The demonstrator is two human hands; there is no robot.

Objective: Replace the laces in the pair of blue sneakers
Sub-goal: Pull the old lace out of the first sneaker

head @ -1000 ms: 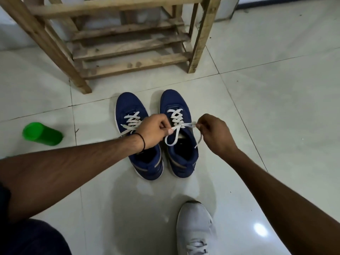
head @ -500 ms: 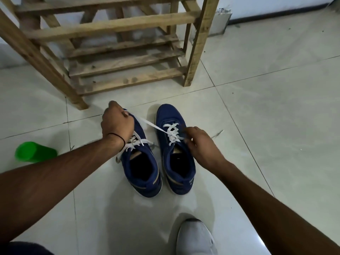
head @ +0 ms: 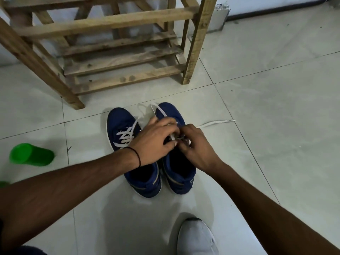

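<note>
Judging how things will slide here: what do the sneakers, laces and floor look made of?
The sneakers: matte blue fabric, possibly suede-like; no shine. The laces: flat white tape, probably woven; a loose end lies limp. The floor: glossy pale tile; grout lines and reflections show.

Wooden rack (head: 103, 23) behind sneakers (head: 119, 118), green cup (head: 31, 154) left, floor (head: 276, 126) open right
</note>
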